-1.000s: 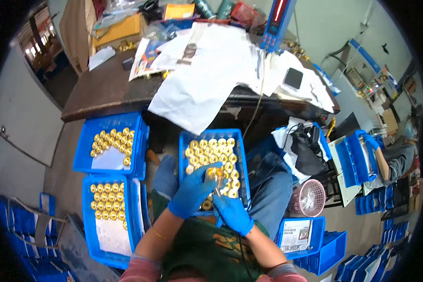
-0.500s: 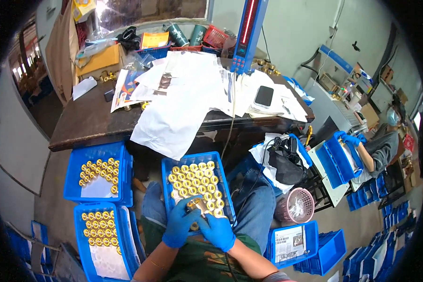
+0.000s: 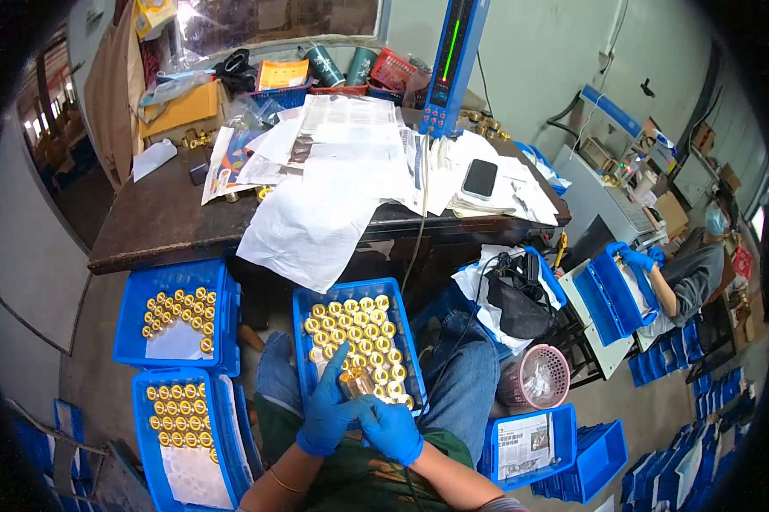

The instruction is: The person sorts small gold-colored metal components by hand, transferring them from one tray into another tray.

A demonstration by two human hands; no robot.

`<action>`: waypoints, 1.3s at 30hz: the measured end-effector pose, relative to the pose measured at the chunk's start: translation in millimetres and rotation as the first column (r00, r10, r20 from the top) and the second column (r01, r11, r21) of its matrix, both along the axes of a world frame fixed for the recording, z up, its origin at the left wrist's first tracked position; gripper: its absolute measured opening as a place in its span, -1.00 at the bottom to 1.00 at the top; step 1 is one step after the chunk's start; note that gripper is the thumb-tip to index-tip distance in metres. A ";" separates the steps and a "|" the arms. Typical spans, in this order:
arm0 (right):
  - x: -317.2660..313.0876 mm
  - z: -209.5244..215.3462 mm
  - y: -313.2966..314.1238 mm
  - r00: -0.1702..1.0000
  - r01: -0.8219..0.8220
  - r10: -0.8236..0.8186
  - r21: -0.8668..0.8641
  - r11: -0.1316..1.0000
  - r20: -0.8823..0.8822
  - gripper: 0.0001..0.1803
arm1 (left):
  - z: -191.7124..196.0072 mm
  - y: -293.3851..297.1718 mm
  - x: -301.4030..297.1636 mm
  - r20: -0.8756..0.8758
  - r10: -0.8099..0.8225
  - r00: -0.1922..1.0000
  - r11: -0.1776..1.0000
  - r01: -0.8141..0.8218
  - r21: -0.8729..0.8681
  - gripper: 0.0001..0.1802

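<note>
A brass fitting (image 3: 356, 383) with a shiny cylindrical body is held in my left hand (image 3: 325, 416), its index finger stretched out along the side. My right hand (image 3: 393, 431) is closed close against the fitting's lower end. A thin dark cable runs down from that hand, but what its fingers grip is hidden. Under and beyond my hands, a blue crate (image 3: 300, 311) lies across my lap with rows of upright brass fittings (image 3: 366, 317) on white sheets. On the table ahead stands a tall blue column gauge (image 3: 436, 111) with a lit green bar.
Two blue crates (image 3: 145, 369) of brass fittings stand at my left. A dark table (image 3: 171, 229) ahead carries papers and a phone (image 3: 479, 177). Right of me are a pink basket (image 3: 534, 375), a crate with newspaper (image 3: 524, 444) and a co-worker (image 3: 692, 277) handling a blue crate.
The gauge's bar has turned from red to green. My left hand has shifted slightly, its index finger now extended, and the fitting sits more upright. My right hand remains close beside it.
</note>
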State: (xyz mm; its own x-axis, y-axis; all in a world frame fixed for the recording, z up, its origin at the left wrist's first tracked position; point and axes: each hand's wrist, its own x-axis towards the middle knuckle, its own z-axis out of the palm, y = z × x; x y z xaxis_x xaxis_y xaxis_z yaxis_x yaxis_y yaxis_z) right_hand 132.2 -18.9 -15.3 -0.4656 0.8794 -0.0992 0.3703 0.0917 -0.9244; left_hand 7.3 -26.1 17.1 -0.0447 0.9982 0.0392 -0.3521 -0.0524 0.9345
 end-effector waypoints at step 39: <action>-5.0 3.5 6.1 0.990 -0.112 0.136 -0.370 0.922 0.039 -0.62 | -83.6 -210.9 -204.0 -0.971 -0.135 0.197 0.584 -0.776 -0.239 -0.07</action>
State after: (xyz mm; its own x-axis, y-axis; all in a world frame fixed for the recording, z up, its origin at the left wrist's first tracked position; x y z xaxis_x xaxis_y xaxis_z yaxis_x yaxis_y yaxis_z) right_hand 127.3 -12.9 -11.8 -0.5510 0.7120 -0.4351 0.4355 -0.1994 -0.8778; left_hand -196.7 -237.0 -66.5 -0.7599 0.6202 -0.1945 0.5313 0.7651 0.3639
